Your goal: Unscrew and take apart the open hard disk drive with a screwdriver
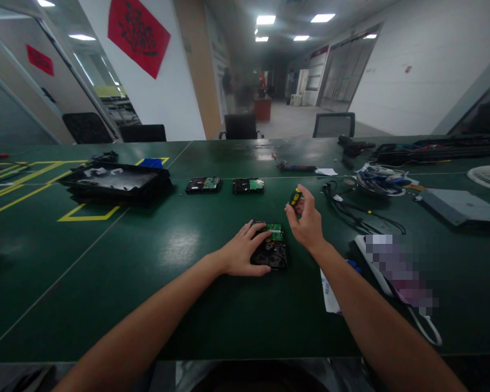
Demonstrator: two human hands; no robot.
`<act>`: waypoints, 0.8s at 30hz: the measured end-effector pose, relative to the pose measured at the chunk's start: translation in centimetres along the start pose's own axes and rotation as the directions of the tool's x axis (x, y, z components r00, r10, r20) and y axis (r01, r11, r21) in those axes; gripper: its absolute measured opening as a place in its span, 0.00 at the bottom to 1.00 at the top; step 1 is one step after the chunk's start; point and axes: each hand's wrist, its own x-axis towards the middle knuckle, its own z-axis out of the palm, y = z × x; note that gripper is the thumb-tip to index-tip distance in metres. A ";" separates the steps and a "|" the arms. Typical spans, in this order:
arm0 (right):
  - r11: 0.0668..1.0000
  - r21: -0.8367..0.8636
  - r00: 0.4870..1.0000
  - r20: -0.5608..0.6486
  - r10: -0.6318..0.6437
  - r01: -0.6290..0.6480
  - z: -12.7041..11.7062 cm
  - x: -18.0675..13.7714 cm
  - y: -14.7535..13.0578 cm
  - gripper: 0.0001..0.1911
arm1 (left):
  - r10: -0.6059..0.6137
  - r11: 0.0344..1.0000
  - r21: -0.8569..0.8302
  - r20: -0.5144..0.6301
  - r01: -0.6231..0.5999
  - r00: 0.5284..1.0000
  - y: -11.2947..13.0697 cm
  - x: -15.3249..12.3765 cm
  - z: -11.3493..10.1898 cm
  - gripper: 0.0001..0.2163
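Note:
A hard drive (274, 255) lies on the green table in front of me, its green circuit board (275, 231) facing up. My left hand (245, 251) spans it from the left, fingers spread over the board and thumb along the near edge. Part of the drive is hidden under those fingers. Just beyond the drive's right side, my right hand (307, 220) is raised above the table. Its fingers are closed around a yellow-and-black screwdriver handle (295, 197); I cannot make out a shaft.
Two more hard drives, one left (203, 184) and one right (248, 185), lie farther back. Black trays (118, 182) are stacked at left. On the right are black cables (347, 209), a bowl of wires (379, 179), a grey box (461, 207) and a partly blurred white device (371, 261).

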 end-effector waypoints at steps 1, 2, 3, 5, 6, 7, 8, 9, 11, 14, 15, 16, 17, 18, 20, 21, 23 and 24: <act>1.000 0.019 1.000 -0.009 0.008 -0.008 -0.2 0.0 -0.1 0.35 | 0.006 1.000 0.001 0.000 -0.006 1.000 -0.1 0.4 0.1 0.49; 0.999 0.037 1.000 -0.023 0.010 -0.009 -0.4 0.0 -0.1 0.35 | 0.002 1.000 0.005 -0.007 -0.002 1.000 -0.2 0.6 0.3 0.49; 0.999 0.054 0.999 -0.042 0.011 -0.009 -0.6 0.0 -0.2 0.36 | -0.008 1.000 0.008 -0.019 0.008 1.000 -0.3 0.8 0.5 0.50; 0.996 0.086 0.998 -0.067 0.014 -0.008 -0.8 -0.1 -0.4 0.37 | -0.016 1.000 0.010 -0.028 0.016 0.999 -0.4 0.8 0.8 0.50; 0.995 0.098 0.997 -0.072 0.014 -0.006 -0.9 -0.1 -0.5 0.37 | -0.013 1.000 0.010 -0.027 0.014 1.000 -0.4 0.7 0.9 0.49; 0.995 0.104 0.997 -0.072 0.014 -0.006 -0.9 -0.1 -0.5 0.37 | -0.011 1.000 0.010 -0.024 0.012 1.000 -0.4 0.6 0.9 0.49; 0.994 0.106 0.998 -0.069 0.014 -0.007 -0.9 -0.1 -0.5 0.36 | -0.010 1.000 0.011 -0.022 0.010 1.000 -0.5 0.5 1.0 0.49; 0.994 0.105 0.998 -0.067 0.014 -0.007 -0.8 -0.1 -0.5 0.36 | -0.010 1.000 0.012 -0.022 0.010 1.000 -0.5 0.4 1.0 0.50; 0.994 0.106 0.997 -0.079 0.003 0.005 -0.5 -0.1 -0.3 0.36 | -0.015 1.000 0.015 -0.028 0.015 1.000 -0.6 0.4 1.0 0.50; 0.987 0.144 0.990 -0.131 -0.053 0.072 -0.1 0.0 0.3 0.35 | -0.022 1.000 0.014 -0.039 0.023 0.999 -0.6 0.4 1.1 0.50; 0.984 0.157 0.988 -0.143 -0.064 0.087 0.0 0.0 0.5 0.35 | -0.025 1.000 0.012 -0.044 0.026 0.999 -0.6 0.3 1.1 0.50; 0.981 0.166 0.986 -0.150 -0.071 0.096 0.1 0.0 0.7 0.35 | -0.028 1.000 0.010 -0.048 0.028 0.998 -0.6 0.3 1.1 0.50; 0.980 0.174 0.986 -0.151 -0.074 0.101 0.1 0.0 0.8 0.35 | -0.030 1.000 0.008 -0.052 0.030 0.998 -0.5 0.3 1.1 0.51; 0.978 0.181 0.986 -0.152 -0.075 0.103 0.1 0.0 0.9 0.35 | -0.033 0.999 0.007 -0.056 0.033 0.998 -0.5 0.3 1.2 0.51; 0.976 0.192 0.986 -0.148 -0.077 0.105 0.0 0.0 0.9 0.35 | -0.039 0.999 0.010 -0.061 0.040 0.997 -0.5 0.2 1.2 0.51; 0.975 0.196 0.986 -0.144 -0.079 0.107 0.0 0.0 0.8 0.34 | -0.041 0.999 0.013 -0.061 0.042 0.997 -0.5 0.2 1.2 0.51; 0.975 0.195 0.987 -0.134 -0.083 0.109 0.0 -0.1 0.7 0.34 | -0.041 0.999 0.017 -0.060 0.042 0.997 -0.6 0.2 1.1 0.51; 0.975 0.193 0.988 -0.128 -0.084 0.108 -0.1 -0.1 0.7 0.35 | -0.038 0.999 0.017 -0.058 0.039 0.998 -0.6 0.2 1.1 0.51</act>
